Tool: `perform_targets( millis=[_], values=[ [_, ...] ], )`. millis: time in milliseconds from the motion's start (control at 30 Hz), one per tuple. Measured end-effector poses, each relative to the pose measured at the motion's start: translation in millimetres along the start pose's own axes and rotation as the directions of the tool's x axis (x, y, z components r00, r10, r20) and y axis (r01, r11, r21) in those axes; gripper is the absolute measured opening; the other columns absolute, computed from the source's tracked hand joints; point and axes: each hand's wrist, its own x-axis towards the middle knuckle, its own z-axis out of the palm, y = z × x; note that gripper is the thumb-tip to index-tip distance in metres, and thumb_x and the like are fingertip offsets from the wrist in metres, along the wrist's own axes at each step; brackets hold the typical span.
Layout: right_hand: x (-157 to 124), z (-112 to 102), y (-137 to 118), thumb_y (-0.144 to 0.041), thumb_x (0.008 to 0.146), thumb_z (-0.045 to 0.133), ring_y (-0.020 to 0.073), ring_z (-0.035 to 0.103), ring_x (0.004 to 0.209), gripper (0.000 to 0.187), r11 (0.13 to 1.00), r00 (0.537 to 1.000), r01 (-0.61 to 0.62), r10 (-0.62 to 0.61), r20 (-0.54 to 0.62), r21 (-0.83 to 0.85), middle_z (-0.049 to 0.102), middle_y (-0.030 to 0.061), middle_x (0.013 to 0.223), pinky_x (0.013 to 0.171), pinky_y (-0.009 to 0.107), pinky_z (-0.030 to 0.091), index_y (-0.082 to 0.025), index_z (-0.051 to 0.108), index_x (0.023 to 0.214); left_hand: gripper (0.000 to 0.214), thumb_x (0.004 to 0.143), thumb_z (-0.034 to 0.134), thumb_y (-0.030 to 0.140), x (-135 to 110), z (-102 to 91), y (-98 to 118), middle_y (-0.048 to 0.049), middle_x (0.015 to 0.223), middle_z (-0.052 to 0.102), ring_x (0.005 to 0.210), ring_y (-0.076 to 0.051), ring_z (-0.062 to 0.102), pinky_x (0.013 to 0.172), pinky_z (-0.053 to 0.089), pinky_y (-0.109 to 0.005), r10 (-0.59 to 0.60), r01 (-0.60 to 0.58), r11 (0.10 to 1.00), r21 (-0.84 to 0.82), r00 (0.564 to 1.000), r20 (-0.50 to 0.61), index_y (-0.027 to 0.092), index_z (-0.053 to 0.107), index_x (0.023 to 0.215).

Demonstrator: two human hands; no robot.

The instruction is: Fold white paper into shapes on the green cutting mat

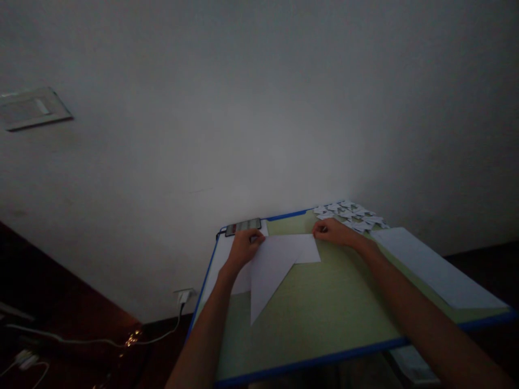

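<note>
A sheet of white paper (pixel 275 265), with one part folded over into a slanting edge, lies on the pale green tabletop. Its pointed corner reaches toward the table's front. My left hand (pixel 246 247) pinches the paper's upper left corner, thumb and fingers together. At the upper right corner, my right hand (pixel 331 231) grips the edge between closed fingertips. Just behind my left hand is a phone (pixel 243 227) with its screen lit. Beyond my right hand lie several small folded paper pieces (pixel 352 215) in rows.
The table (pixel 332 313) has a blue rim and stands against a grey wall. White paper stacks (pixel 438 265) lie along its right side, and more white paper (pixel 214 259) at its left. A plugged-in charger (pixel 184 296) with a cable is on the wall at left, below a switch plate (pixel 35 108).
</note>
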Motion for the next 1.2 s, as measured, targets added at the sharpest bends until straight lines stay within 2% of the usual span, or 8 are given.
perform_targets(
  millis=[133,233,367,533,933,1067,1200],
  values=[
    [-1,-4,2,-0.023,0.080,0.060,0.0198,0.067,0.070,0.015,0.995,0.990,-0.046,0.033,-0.135,-0.094,0.074,0.0052,0.075,0.066,0.030,0.049,-0.018,0.074,0.078,0.014,0.080,0.063,0.023,1,-3.2,-4,-0.0045,0.081,0.077,0.073,-0.019,0.065,0.071,0.045,-0.030,-0.022,0.022,1.000,0.008,0.999,-0.046,0.018,0.076,0.079],
    [2,1,-3,-0.024,0.085,0.058,0.0210,0.069,0.079,0.018,0.999,0.982,0.000,-0.007,-0.188,-0.041,0.077,0.0075,0.086,0.072,0.031,0.052,-0.018,0.074,0.086,0.015,0.080,0.063,0.025,1,-2.2,-4,-0.0033,0.078,0.076,0.070,-0.018,0.063,0.068,0.044,-0.030,-0.028,0.028,1.000,0.000,0.998,-0.052,0.018,0.076,0.080],
    [5,13,-10,-0.031,0.091,0.055,0.0223,0.070,0.092,0.024,0.995,0.984,0.054,-0.039,-0.172,0.084,0.077,0.0093,0.101,0.080,0.034,0.055,-0.018,0.075,0.096,0.014,0.080,0.063,0.025,1,2.3,-1,-0.0037,0.079,0.076,0.070,-0.019,0.063,0.068,0.044,-0.030,-0.014,0.013,1.000,-0.025,0.999,-0.030,0.019,0.076,0.079],
    [6,16,-5,-0.034,0.086,0.060,0.0214,0.069,0.077,0.024,0.992,0.996,0.036,-0.027,-0.081,0.117,0.076,0.0082,0.086,0.073,0.033,0.052,-0.015,0.075,0.091,0.013,0.080,0.064,0.023,1,3.7,-1,-0.0046,0.080,0.076,0.072,-0.019,0.064,0.072,0.046,-0.031,-0.025,0.025,1.000,-0.008,0.999,-0.041,0.019,0.076,0.079],
    [5,13,2,-0.039,0.080,0.065,0.0201,0.067,0.071,0.024,0.981,0.987,-0.027,0.057,-0.153,0.192,0.075,0.0064,0.077,0.068,0.032,0.051,-0.017,0.076,0.082,0.017,0.085,0.064,0.029,-1,6.4,-6,-0.0054,0.083,0.077,0.070,-0.018,0.063,0.069,0.045,-0.030,0.013,-0.012,0.999,-0.031,0.999,0.030,0.018,0.078,0.084],
    [5,13,1,-0.037,0.081,0.063,0.0201,0.066,0.072,0.023,0.984,0.988,-0.040,0.065,-0.141,0.172,0.075,0.0068,0.078,0.068,0.031,0.050,-0.017,0.075,0.082,0.017,0.086,0.064,0.028,-1,7.1,-6,-0.0057,0.084,0.078,0.070,-0.018,0.063,0.069,0.044,-0.030,0.006,-0.006,1.000,-0.019,0.999,0.038,0.018,0.078,0.085],
    [6,13,2,-0.030,0.082,0.060,0.0198,0.065,0.073,0.020,0.997,0.989,-0.025,0.036,-0.143,0.078,0.074,0.0066,0.080,0.069,0.030,0.049,-0.017,0.074,0.082,0.016,0.085,0.064,0.028,-1,7.1,-4,-0.0055,0.084,0.077,0.071,-0.018,0.064,0.070,0.044,-0.030,0.008,-0.006,0.999,-0.037,0.999,0.050,0.018,0.078,0.084]
  ],
)
